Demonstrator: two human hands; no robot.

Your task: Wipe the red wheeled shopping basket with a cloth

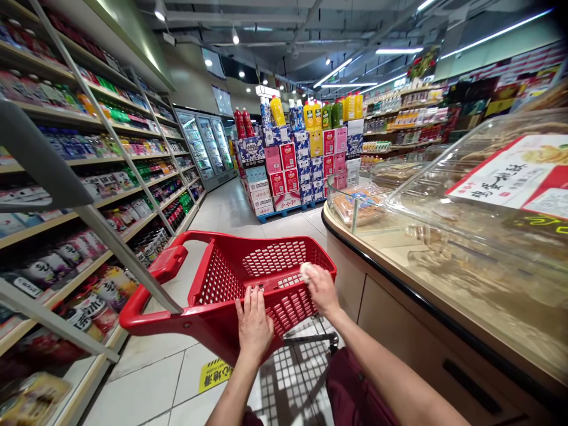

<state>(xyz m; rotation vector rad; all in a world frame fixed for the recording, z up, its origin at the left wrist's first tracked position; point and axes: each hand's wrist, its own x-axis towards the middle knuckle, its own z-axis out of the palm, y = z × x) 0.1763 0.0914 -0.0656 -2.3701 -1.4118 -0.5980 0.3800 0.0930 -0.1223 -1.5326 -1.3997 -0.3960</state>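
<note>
A red plastic shopping cart point(277, 257) with slotted walls stands in front of me, its handle toward the left. My left hand point(254, 322) rests on the cart's near rim, palm down, with the fingers stretched over the edge. At the cart's right end, my right hand point(323, 289) is closed on a small wadded white cloth point(306, 271), close to the near rim. Part of the cloth is hidden under the fingers, and whether it touches the cart I cannot tell.
Drink shelves point(106, 154) run along the left, behind a grey metal frame point(128, 260). On the right is a counter point(381, 236) with clear display covers point(488, 165). Stacked drink cartons point(288, 171) stand ahead. A yellow sign point(213, 375) lies on the tiled floor.
</note>
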